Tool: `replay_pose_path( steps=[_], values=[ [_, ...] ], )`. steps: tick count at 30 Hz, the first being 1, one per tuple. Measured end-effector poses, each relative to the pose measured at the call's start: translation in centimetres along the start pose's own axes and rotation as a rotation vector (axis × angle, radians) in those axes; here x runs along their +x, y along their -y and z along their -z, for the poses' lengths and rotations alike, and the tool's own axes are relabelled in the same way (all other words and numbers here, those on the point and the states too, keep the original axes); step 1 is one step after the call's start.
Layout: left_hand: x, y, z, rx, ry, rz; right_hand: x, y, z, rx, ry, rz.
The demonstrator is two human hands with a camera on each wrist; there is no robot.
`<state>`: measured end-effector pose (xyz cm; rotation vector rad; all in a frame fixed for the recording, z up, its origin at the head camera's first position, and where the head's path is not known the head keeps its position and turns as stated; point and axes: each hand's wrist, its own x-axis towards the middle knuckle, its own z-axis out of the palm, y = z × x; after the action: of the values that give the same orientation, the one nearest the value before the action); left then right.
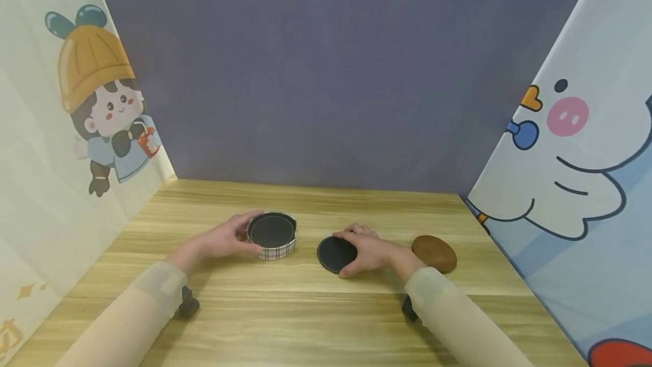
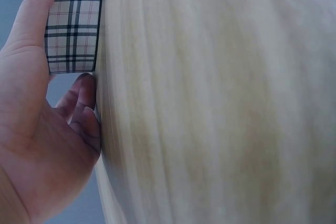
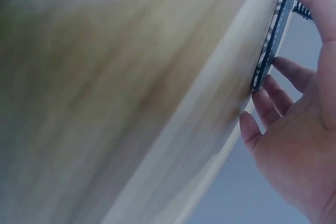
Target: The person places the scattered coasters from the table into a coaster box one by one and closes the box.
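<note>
A round holder with a plaid side wall [image 1: 277,252] stands on the table, a black disc with a stitched edge [image 1: 271,230] lying inside it. My left hand [image 1: 230,235] grips this holder from the left, thumb at the near side and fingers behind. In the left wrist view the plaid wall [image 2: 73,24] rises beside the thumb. To the right of the holder, my right hand [image 1: 370,251] holds a round black coaster [image 1: 335,254] by its right edge, thumb in front and fingers at the back. The right wrist view shows the coaster's rim [image 3: 269,48] close over the wood.
A brown oval piece [image 1: 434,254] lies right of my right hand, beside the forearm. The wood-grain table [image 1: 285,321] ends at a dark grey panel [image 1: 316,72] behind. Cartoon-printed panels stand on the left [image 1: 30,129] and right [image 1: 601,214].
</note>
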<state>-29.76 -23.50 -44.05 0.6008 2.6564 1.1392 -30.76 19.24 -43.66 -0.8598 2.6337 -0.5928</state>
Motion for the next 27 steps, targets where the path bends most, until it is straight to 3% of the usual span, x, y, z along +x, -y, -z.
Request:
replay_pose_path(
  steps=[20, 27],
  values=[
    [0.23, 0.17, -0.07, 0.006, 0.000, 0.005, 0.11, 0.02, -0.24, -0.003, -0.017, 0.002],
    [0.07, -0.05, -0.04, -0.011, 0.003, 0.011, 0.09, -0.01, -0.01, 0.044, -0.056, 0.007]
  ],
)
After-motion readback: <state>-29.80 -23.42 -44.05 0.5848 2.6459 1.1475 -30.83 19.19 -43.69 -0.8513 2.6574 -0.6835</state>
